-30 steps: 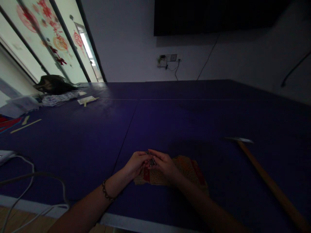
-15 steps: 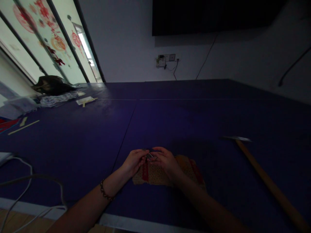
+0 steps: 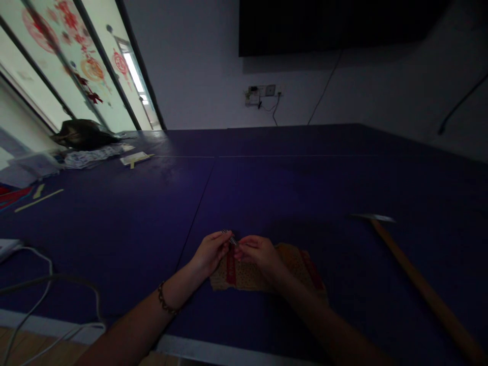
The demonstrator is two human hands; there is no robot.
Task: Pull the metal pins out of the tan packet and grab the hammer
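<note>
Head view, and from where I stand both hands meet low in the frame, just left of the bottom middle. The left hand [image 3: 209, 252] pinches a few small metal pieces [image 3: 231, 238], perhaps nails, by their upper end; the right hand [image 3: 264, 257] grips at their lower end. Half a second ago the pieces lay splayed and the right forefinger reached out; now that finger is drawn in and the pieces slant together in a line. I judge the handling is ongoing, with the pieces held in the fingers. Under the hands, the brown cardboard [image 3: 246, 278] lies as before. At the right, the hammer [image 3: 409, 267] rests untouched on the purple table [image 3: 282, 188]; beyond, at upper right, the dark screen [image 3: 335, 25] hangs unchanged.
</note>
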